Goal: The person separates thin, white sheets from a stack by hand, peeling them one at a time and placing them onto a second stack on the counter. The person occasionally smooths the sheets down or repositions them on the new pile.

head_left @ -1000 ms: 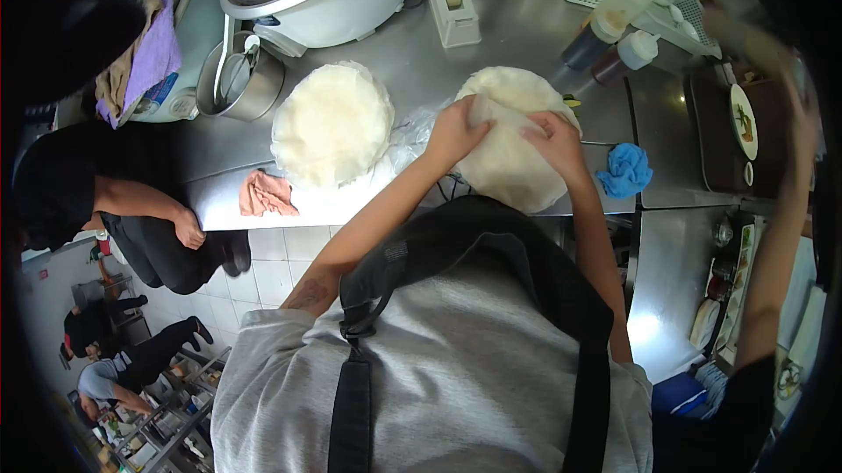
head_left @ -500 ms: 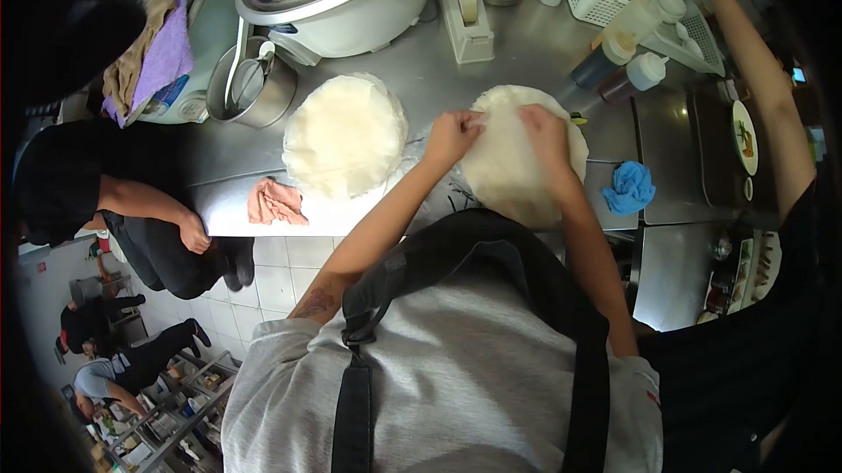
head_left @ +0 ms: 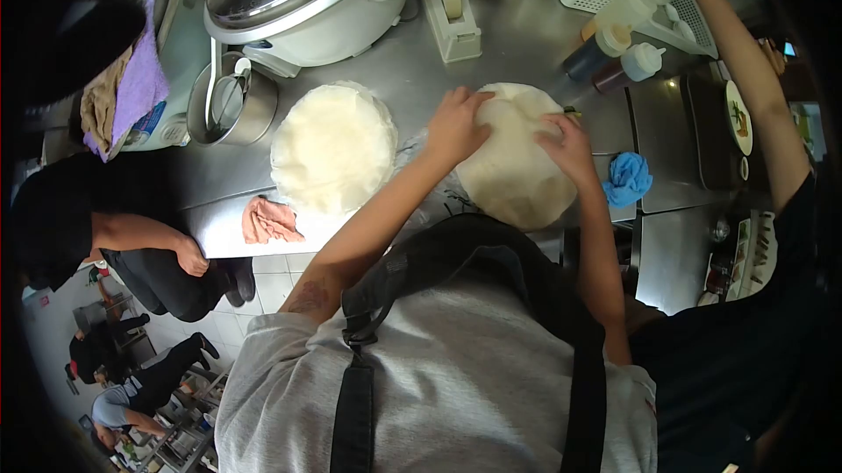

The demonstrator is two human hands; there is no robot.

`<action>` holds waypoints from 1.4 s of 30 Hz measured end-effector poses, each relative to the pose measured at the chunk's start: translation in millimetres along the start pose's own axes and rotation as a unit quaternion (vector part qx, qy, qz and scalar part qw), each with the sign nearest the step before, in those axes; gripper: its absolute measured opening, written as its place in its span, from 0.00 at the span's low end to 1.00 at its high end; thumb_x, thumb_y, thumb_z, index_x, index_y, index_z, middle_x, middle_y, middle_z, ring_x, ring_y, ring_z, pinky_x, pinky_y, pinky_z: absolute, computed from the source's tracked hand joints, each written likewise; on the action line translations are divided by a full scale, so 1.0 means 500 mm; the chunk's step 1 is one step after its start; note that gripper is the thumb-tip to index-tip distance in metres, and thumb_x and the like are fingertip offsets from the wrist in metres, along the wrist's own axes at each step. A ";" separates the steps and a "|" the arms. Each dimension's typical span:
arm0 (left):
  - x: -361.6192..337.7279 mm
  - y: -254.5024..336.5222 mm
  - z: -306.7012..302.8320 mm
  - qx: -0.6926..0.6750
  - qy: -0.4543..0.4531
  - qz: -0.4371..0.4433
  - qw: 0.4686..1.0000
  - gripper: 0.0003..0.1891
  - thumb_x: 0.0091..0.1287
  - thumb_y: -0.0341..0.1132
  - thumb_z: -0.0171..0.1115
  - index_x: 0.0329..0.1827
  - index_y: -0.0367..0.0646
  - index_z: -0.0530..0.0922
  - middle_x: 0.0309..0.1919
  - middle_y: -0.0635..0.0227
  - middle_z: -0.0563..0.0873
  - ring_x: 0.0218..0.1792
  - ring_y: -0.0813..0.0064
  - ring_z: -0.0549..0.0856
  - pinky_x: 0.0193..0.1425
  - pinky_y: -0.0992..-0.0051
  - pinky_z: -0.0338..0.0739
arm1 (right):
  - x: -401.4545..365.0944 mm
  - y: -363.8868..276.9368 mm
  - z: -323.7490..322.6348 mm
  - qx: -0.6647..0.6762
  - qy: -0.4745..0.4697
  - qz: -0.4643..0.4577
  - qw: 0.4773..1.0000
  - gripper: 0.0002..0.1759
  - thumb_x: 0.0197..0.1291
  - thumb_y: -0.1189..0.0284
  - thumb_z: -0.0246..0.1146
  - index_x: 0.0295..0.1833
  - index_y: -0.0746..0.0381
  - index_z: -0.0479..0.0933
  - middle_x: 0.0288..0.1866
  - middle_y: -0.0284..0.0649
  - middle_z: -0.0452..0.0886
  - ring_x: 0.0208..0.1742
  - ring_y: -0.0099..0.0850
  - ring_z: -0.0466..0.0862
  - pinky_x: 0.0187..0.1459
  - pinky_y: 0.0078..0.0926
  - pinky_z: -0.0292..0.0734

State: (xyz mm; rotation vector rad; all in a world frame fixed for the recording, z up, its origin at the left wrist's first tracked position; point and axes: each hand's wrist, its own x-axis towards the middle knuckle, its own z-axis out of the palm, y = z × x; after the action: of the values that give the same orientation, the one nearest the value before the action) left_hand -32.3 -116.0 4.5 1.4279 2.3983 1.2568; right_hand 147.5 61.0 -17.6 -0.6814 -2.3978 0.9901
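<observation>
A round stack of thin, pale dough-like sheets lies on the steel counter in front of me. My left hand rests on its upper left edge, with thumb and fingers apart. On the right side of the same stack is my right hand, its fingers spread and bent against the top sheet. Neither hand visibly lifts a sheet. To the left sits a second round pile of pale sheets, its edge wrinkled and clear wrap beside it.
A pink cloth and a blue cloth flank the stacks. Behind stand a large lidded cooker, a tape dispenser, a metal pot and squeeze bottles. Co-workers stand left and right; one arm reaches across the right.
My left hand has gone from pinching fingers to lying spread on the stack's edge. My right hand has shifted right and lower, fingers more spread. The view has tilted slightly.
</observation>
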 end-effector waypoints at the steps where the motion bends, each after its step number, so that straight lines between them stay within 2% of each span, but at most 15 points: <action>1: 0.017 -0.004 0.012 0.009 -0.016 0.018 1.000 0.17 0.54 0.36 0.70 0.49 0.49 0.86 0.35 0.62 0.86 0.46 0.56 0.83 0.55 0.63 0.75 | 0.015 -0.036 -0.006 -0.046 -0.015 -0.021 0.999 0.17 0.52 0.63 0.74 0.45 0.60 0.83 0.43 0.41 0.82 0.42 0.35 0.83 0.41 0.32 0.77; 2: 0.032 -0.007 0.024 0.018 -0.032 0.036 0.999 0.17 0.55 0.37 0.70 0.49 0.48 0.86 0.34 0.61 0.86 0.47 0.55 0.82 0.57 0.63 0.75 | 0.025 -0.060 -0.004 -0.091 -0.031 -0.043 0.994 0.18 0.51 0.63 0.75 0.45 0.60 0.83 0.46 0.42 0.82 0.45 0.38 0.83 0.43 0.34 0.77; 5: 0.057 -0.019 0.065 0.016 -0.071 0.056 0.996 0.14 0.58 0.41 0.69 0.45 0.47 0.87 0.34 0.60 0.86 0.43 0.54 0.84 0.51 0.62 0.77 | 0.050 -0.074 0.030 -0.099 -0.022 -0.083 0.991 0.16 0.54 0.61 0.72 0.44 0.60 0.83 0.42 0.45 0.84 0.42 0.45 0.84 0.42 0.39 0.78; 8: 0.065 -0.032 0.093 -0.024 -0.080 -0.030 0.996 0.14 0.61 0.45 0.68 0.41 0.46 0.87 0.31 0.59 0.87 0.36 0.55 0.85 0.43 0.61 0.78 | 0.057 -0.078 0.046 -0.124 -0.061 0.069 0.988 0.15 0.59 0.60 0.69 0.44 0.60 0.83 0.36 0.49 0.84 0.38 0.48 0.84 0.41 0.39 0.78; 12: 0.064 -0.056 0.095 -0.061 -0.105 -0.112 0.986 0.16 0.64 0.50 0.66 0.40 0.47 0.87 0.28 0.59 0.87 0.30 0.57 0.86 0.36 0.62 0.78 | 0.031 -0.065 0.019 -0.071 0.067 0.099 0.990 0.17 0.62 0.58 0.66 0.41 0.62 0.84 0.32 0.52 0.83 0.33 0.50 0.84 0.37 0.40 0.78; 18: 0.057 -0.046 0.085 -0.056 -0.087 -0.138 0.985 0.16 0.64 0.52 0.66 0.40 0.49 0.88 0.28 0.60 0.87 0.30 0.59 0.86 0.36 0.63 0.78 | -0.050 -0.008 -0.057 -0.073 0.140 0.249 0.956 0.17 0.62 0.58 0.69 0.43 0.62 0.85 0.25 0.47 0.81 0.23 0.32 0.79 0.32 0.29 0.74; 21: 0.050 -0.046 0.090 -0.062 -0.071 -0.136 0.986 0.16 0.64 0.52 0.66 0.40 0.49 0.88 0.27 0.60 0.87 0.29 0.59 0.86 0.35 0.64 0.78 | -0.100 0.024 -0.069 -0.052 0.201 0.206 0.956 0.18 0.62 0.59 0.69 0.41 0.65 0.84 0.22 0.40 0.80 0.24 0.24 0.73 0.30 0.25 0.71; 27: 0.040 -0.044 0.093 -0.059 -0.041 -0.114 0.991 0.14 0.64 0.49 0.67 0.40 0.48 0.87 0.24 0.59 0.86 0.27 0.58 0.85 0.35 0.63 0.78 | -0.164 0.026 -0.083 0.032 0.224 0.308 0.924 0.17 0.63 0.60 0.68 0.39 0.67 0.84 0.23 0.31 0.79 0.26 0.18 0.71 0.29 0.22 0.69; 29: 0.040 -0.047 0.097 -0.064 -0.039 -0.105 0.992 0.13 0.65 0.48 0.66 0.39 0.47 0.87 0.22 0.60 0.85 0.26 0.58 0.84 0.34 0.62 0.78 | -0.180 0.036 -0.072 0.050 0.225 0.273 0.934 0.17 0.63 0.61 0.68 0.39 0.66 0.84 0.23 0.31 0.78 0.25 0.18 0.71 0.29 0.21 0.68; 32: 0.041 -0.035 0.090 -0.028 -0.087 -0.129 0.987 0.12 0.64 0.42 0.66 0.46 0.47 0.85 0.34 0.58 0.86 0.35 0.57 0.85 0.39 0.63 0.78 | -0.184 0.028 -0.081 0.045 0.158 0.283 0.945 0.17 0.61 0.60 0.69 0.40 0.66 0.84 0.25 0.33 0.79 0.26 0.20 0.72 0.30 0.21 0.69; 34: 0.045 0.001 0.075 0.038 0.016 -0.022 0.999 0.13 0.61 0.37 0.65 0.48 0.45 0.83 0.42 0.57 0.84 0.44 0.56 0.83 0.46 0.62 0.77 | -0.165 0.024 -0.071 0.025 0.121 0.279 0.952 0.23 0.57 0.57 0.72 0.45 0.67 0.83 0.31 0.38 0.84 0.29 0.26 0.80 0.34 0.27 0.74; 35: 0.049 0.016 0.072 0.070 0.068 0.033 0.995 0.14 0.60 0.34 0.65 0.49 0.44 0.82 0.47 0.57 0.82 0.48 0.56 0.82 0.49 0.62 0.76 | -0.150 0.024 -0.063 -0.001 0.130 0.230 0.965 0.25 0.56 0.55 0.72 0.46 0.67 0.83 0.33 0.40 0.84 0.30 0.29 0.81 0.35 0.30 0.75; 37: 0.057 0.030 0.086 0.032 -0.021 0.116 0.992 0.18 0.60 0.30 0.61 0.54 0.43 0.79 0.53 0.55 0.80 0.54 0.55 0.79 0.56 0.61 0.74 | -0.095 -0.015 -0.063 -0.057 0.146 0.125 0.980 0.28 0.53 0.53 0.73 0.48 0.67 0.82 0.37 0.44 0.86 0.34 0.36 0.84 0.37 0.35 0.77; 41: 0.043 0.039 0.172 -0.071 -0.096 0.221 0.968 0.25 0.61 0.27 0.57 0.64 0.40 0.74 0.60 0.51 0.78 0.62 0.52 0.76 0.68 0.59 0.69 | -0.011 -0.052 -0.062 -0.089 0.038 0.178 0.979 0.25 0.58 0.54 0.70 0.46 0.66 0.83 0.35 0.50 0.86 0.35 0.47 0.85 0.39 0.39 0.77; 42: 0.034 0.044 0.179 0.015 -0.117 0.215 0.969 0.28 0.64 0.31 0.55 0.70 0.37 0.68 0.66 0.51 0.74 0.70 0.53 0.70 0.74 0.60 0.63 | 0.004 -0.043 -0.060 -0.112 0.015 0.197 0.974 0.24 0.59 0.54 0.69 0.46 0.66 0.83 0.35 0.52 0.85 0.35 0.48 0.85 0.39 0.39 0.78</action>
State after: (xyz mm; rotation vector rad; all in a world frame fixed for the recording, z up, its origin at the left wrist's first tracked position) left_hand 13.2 -43.9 -34.4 2.0563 2.0290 1.0445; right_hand 157.4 64.4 17.9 -1.2822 -2.4196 0.8498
